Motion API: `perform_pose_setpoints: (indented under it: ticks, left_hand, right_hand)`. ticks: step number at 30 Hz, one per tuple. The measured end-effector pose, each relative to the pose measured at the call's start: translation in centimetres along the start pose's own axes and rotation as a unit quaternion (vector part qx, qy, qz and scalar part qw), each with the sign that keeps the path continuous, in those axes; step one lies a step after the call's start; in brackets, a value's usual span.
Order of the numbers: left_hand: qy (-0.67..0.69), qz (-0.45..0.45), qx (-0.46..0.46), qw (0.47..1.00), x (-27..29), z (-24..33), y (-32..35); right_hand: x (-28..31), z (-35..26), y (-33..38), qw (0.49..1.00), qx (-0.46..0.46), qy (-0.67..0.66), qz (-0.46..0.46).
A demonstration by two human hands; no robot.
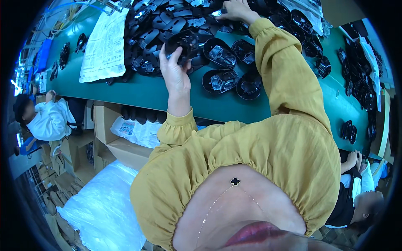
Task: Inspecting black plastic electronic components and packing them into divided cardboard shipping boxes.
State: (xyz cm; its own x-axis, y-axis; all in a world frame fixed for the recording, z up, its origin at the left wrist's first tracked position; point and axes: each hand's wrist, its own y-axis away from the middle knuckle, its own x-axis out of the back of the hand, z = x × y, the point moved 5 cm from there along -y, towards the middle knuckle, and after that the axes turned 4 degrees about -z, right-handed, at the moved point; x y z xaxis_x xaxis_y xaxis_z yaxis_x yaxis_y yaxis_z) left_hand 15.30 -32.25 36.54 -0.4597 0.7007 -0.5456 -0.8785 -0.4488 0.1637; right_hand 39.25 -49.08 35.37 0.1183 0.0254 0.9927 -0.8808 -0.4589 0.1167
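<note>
My left hand (175,69) is closed around a black oval plastic shell (183,44), which looks like a computer mouse housing, tilted above the green table (146,93). Toward the far side, my right hand (238,10) reaches into the heap with its fingers bent together at a small shiny piece; what they grip is too small to make out. Between my arms lie several black oval mouse shells with clear inner parts, among them a near one (220,81) and one behind it (220,53). A large heap of curved black covers (171,21) spreads beyond my left hand.
A printed paper sheet (104,48) lies left of the heap. More black shells (310,46) sit to the right. Below the table's near edge stand a cardboard box (125,148) and a clear plastic bag (102,205). Other people sit at far left (48,119) and lower right (356,205).
</note>
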Motion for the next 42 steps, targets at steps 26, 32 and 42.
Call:
perform_pose_setpoints:
  ticks: [26, 32, 42]
  left_hand:
    - [-0.098, -0.317, 0.05, 0.942, -8.1, -1.9, 5.0]
    - [-0.27, -0.298, -0.012, 0.916, -8.1, -1.5, 6.4]
    - [-0.358, -0.345, -0.033, 0.867, -9.0, -3.4, 6.7]
  right_hand:
    - [2.7, -3.4, 25.6, 0.675, -0.04, -0.716, 0.175]
    - [2.2, -2.8, 26.9, 0.665, -0.045, -0.736, 0.118]
    - [1.6, -2.1, 26.2, 0.73, -0.069, -0.68, -0.009]
